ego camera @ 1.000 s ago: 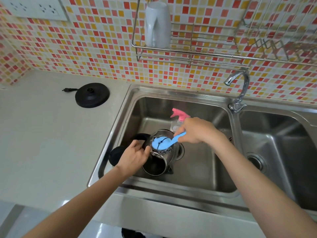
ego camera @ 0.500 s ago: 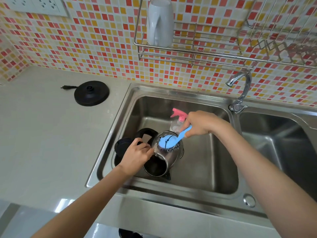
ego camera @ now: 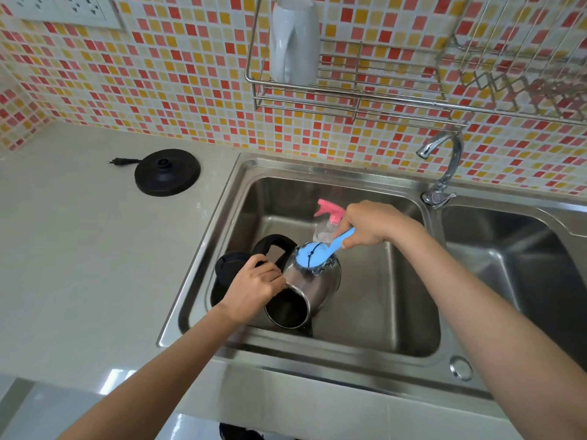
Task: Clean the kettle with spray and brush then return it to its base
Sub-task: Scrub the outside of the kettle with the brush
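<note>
Both hands are full. Well off beyond and left of the left hand sits the base — so that hand is the nearer one for the return. It grips the kettle at the rim by the handle; the kettle lies tilted between the hands, mouth toward the person. Right hand clasps the brush, bristles on the kettle's wall

- The left arm, bare, ran from the lower left corner up toward the middle.
- The left grip sat knuckles up, fingers curled on the kettle beside its mouth.
- The right arm, bare, came in from the lower right corner.
- The right grip was wrapped round the handle of the brush, wrist bent downward.
</note>
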